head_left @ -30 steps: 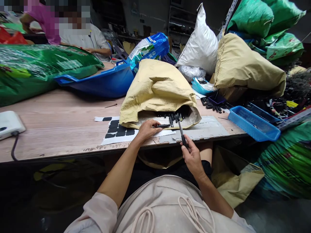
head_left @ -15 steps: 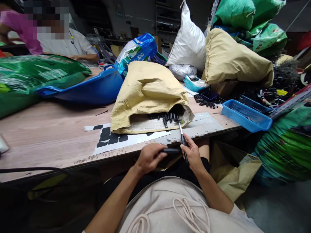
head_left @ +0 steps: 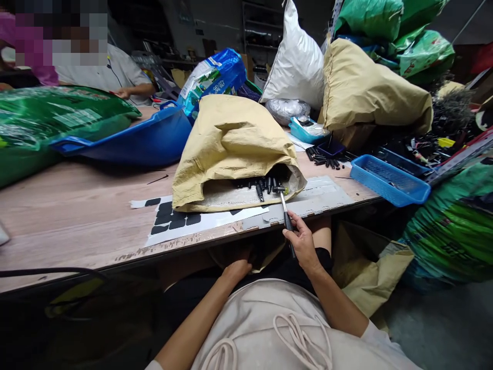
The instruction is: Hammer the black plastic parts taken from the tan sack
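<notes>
My right hand (head_left: pixel 301 237) is closed round the black handle of a small hammer (head_left: pixel 285 210). The hammer's head lies at the mouth of a tan paper sack (head_left: pixel 234 139) lying on its side on the table. Several black tube-like parts (head_left: pixel 265 186) show inside that mouth, left of the hammer head. My left hand (head_left: pixel 238 268) is down below the table edge, over my lap, near an open tan bag (head_left: pixel 271 259). Its fingers are in shadow, so what they hold, if anything, is hidden.
A white sheet with black stickers (head_left: pixel 173 221) and grey cardboard (head_left: pixel 323 192) lie under the sack. A blue basket (head_left: pixel 389 180) sits at the right edge, a blue scoop-shaped tub (head_left: pixel 131 141) at left. Full sacks (head_left: pixel 373 87) stand behind. Another person (head_left: pixel 127 85) sits across the table.
My left hand, which held a black tube-like part beside the hammer, has dropped below the table edge; the part is out of sight. My right hand keeps the hammer nearly in place.
</notes>
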`<state>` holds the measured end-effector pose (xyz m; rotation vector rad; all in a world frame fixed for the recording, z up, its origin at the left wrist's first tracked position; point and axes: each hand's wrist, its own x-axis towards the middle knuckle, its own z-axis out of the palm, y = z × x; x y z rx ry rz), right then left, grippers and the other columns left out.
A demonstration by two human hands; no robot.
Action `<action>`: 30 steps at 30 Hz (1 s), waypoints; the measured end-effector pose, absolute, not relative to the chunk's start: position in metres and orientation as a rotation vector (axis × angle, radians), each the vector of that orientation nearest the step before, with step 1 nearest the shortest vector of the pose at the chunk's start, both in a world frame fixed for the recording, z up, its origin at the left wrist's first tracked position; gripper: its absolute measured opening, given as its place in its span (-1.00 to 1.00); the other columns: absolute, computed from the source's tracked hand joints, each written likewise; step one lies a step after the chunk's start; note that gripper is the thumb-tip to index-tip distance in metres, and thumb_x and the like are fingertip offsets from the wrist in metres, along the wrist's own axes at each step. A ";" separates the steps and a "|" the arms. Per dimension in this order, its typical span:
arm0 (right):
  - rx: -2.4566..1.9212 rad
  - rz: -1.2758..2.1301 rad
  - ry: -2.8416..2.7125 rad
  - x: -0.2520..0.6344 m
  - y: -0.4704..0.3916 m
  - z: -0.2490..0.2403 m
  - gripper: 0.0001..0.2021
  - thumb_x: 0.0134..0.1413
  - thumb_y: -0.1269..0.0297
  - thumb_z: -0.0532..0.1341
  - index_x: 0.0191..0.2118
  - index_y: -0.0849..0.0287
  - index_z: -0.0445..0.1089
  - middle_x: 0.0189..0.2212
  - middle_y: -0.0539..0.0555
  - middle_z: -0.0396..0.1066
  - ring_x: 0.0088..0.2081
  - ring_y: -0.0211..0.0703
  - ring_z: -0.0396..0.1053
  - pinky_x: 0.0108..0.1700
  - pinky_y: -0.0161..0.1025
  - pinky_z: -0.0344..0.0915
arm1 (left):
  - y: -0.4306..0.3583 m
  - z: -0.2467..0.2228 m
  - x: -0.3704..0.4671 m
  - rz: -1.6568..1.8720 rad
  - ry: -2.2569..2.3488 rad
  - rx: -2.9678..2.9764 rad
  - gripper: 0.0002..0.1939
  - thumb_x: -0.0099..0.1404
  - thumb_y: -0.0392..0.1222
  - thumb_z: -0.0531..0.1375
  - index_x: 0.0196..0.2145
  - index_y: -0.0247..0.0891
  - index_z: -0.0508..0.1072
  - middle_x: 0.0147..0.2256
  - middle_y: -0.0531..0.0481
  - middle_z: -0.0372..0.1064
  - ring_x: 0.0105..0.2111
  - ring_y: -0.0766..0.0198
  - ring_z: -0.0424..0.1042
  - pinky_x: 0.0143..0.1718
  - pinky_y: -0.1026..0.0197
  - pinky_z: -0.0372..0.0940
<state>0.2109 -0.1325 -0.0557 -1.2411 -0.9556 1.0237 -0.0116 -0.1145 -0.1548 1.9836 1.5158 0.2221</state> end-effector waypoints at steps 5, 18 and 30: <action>-1.230 1.009 -0.943 0.208 -0.131 -0.057 -0.31 -0.07 0.19 0.41 0.26 0.14 0.53 -0.01 0.12 0.58 -0.17 -0.11 0.51 -0.06 -0.17 0.47 | -0.131 -0.084 0.005 0.505 1.400 2.266 -0.67 0.54 -0.06 0.13 -0.06 -0.13 0.71 -0.15 -0.13 0.68 -0.12 -0.04 0.65 0.00 0.02 0.46; -1.242 0.957 -0.900 0.205 -0.133 -0.059 -0.32 -0.06 0.18 0.46 0.25 0.18 0.51 -0.11 0.07 0.54 -0.39 -0.29 0.38 -0.33 -0.29 0.40 | 0.002 0.021 0.035 0.543 1.955 1.955 -0.60 0.40 0.20 0.30 -0.10 -0.21 0.62 0.04 -0.25 0.59 0.08 -0.15 0.54 -0.07 0.07 0.35; -1.169 1.094 -0.815 0.199 -0.137 -0.054 -0.16 -0.01 0.05 0.47 0.38 0.25 0.42 -0.43 -0.09 0.46 -0.61 -0.36 0.14 -0.65 -0.34 0.20 | 0.003 -0.001 -0.035 0.784 1.540 2.074 -0.78 0.23 -0.04 0.38 -0.18 -0.12 0.68 -0.24 -0.03 0.64 -0.17 0.03 0.51 -0.14 0.11 0.31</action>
